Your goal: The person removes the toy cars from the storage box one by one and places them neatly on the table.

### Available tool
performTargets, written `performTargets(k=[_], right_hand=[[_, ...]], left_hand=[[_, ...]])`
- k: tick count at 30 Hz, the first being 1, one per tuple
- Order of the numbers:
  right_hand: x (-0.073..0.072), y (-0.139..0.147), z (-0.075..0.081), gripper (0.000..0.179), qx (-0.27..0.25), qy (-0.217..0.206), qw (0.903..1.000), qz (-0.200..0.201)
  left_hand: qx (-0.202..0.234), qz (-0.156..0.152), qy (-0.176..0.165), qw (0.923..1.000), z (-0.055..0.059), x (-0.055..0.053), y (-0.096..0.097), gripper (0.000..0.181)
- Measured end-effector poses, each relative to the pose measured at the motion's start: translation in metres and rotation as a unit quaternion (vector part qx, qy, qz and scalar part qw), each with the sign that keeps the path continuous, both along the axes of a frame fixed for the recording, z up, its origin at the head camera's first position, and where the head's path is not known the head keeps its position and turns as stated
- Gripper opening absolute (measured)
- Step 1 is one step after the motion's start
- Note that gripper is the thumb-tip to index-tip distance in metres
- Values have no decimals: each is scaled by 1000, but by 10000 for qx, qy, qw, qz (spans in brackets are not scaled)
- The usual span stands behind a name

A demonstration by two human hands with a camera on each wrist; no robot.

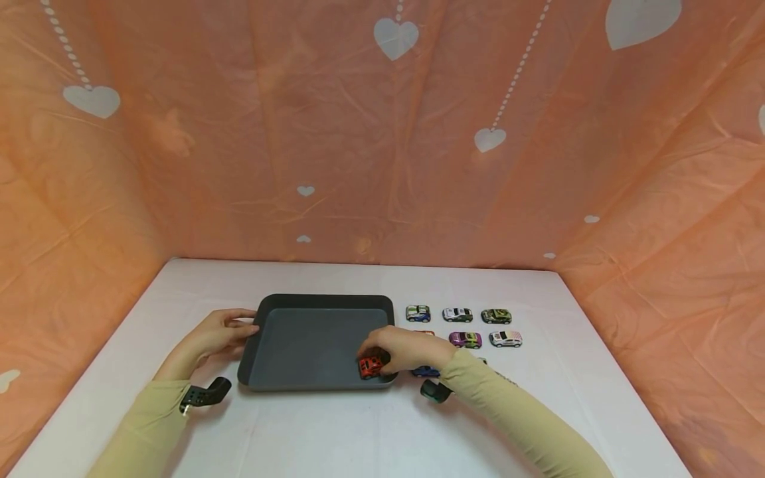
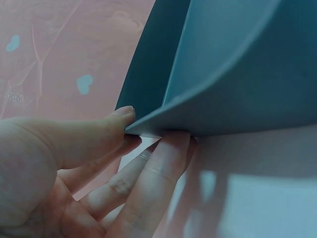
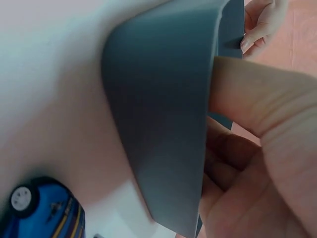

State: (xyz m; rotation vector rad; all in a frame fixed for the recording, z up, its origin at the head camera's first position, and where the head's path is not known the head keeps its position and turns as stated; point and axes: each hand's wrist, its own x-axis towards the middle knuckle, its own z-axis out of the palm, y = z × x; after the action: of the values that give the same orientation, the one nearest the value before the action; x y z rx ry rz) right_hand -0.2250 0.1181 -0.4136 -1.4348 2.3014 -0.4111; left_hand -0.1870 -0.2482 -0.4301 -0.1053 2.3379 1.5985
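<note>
A dark grey tray [image 1: 317,345] lies on the white table. At its left rim, my left hand [image 1: 212,337] pinches the edge; in the left wrist view the thumb [image 2: 94,139] is at the rim and fingers are against the outer side. My right hand [image 1: 412,348] reaches over the tray's right rim and holds a red toy car [image 1: 370,367] with black markings, low inside the front right corner. The tray wall [image 3: 158,114] hides that car in the right wrist view. A blue toy car [image 3: 49,210] sits outside the tray, partly beneath the right wrist.
Right of the tray stand several toy cars in rows: a white-blue-green one [image 1: 418,313], a white-black one [image 1: 457,315], a green patterned one [image 1: 496,316], a purple one [image 1: 465,340] and a white one [image 1: 505,338]. The right arm covers others. Orange curtains [image 1: 358,166] surround the table.
</note>
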Motion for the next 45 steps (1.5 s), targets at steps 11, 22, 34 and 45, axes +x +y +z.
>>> performTargets(k=[11,22,34,45], right_hand=[[-2,1,1,43,-153,-262,9995,-52],[-5,10,10,43,-690,-587,9957,-170],[-6,43,26,45,-1230,-315,9914,-315],[0,104,28,41,-1440,-403,9826,-1103]], left_hand=[[50,-26,-10,10000,0,-1,0,56],[66,-27,-48,10000,-2,-1,-1,57],[-55,-8,-23,10000,-3,1,-4,57],[24,-21,5,10000,-2,0,-1,56]])
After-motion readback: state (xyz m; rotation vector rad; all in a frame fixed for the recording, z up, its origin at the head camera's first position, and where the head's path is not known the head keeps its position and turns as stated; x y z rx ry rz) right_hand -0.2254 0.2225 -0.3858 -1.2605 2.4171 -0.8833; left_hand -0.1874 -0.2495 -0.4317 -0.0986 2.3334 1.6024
